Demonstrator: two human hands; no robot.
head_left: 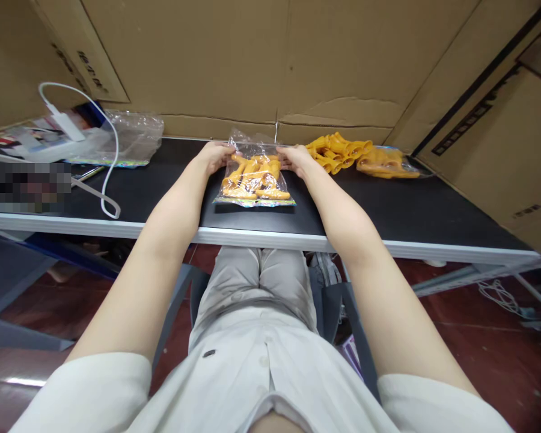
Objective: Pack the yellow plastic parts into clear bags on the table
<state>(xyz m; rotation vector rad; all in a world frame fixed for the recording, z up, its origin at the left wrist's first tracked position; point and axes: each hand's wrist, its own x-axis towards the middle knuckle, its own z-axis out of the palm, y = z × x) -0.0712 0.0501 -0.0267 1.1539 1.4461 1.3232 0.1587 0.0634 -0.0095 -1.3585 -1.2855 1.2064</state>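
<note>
Cardboard walls (234, 60) are standing around the far side of the black counter (410, 210), which is stretching across the view in front of the seated person. At about 10 o'clock from the counter's middle, a heap of clear plastic bags (133, 137) is lying beside some printed papers, with a white cable (110, 156) looping down toward the near edge. At about 2 o'clock, a loose pile of orange plastic pieces (340, 147) is sitting just beside another filled bag (388, 163). In the middle, near the far edge, a clear bag of orange pieces (255, 180) is lying flat with its open mouth pointing to 12 o'clock. The left hand (214, 155) is gripping the bag's top corner at 11 o'clock, and the right hand (297, 159) is gripping the top corner at 1 o'clock; the two hands are apart, each closed on the plastic.
</note>
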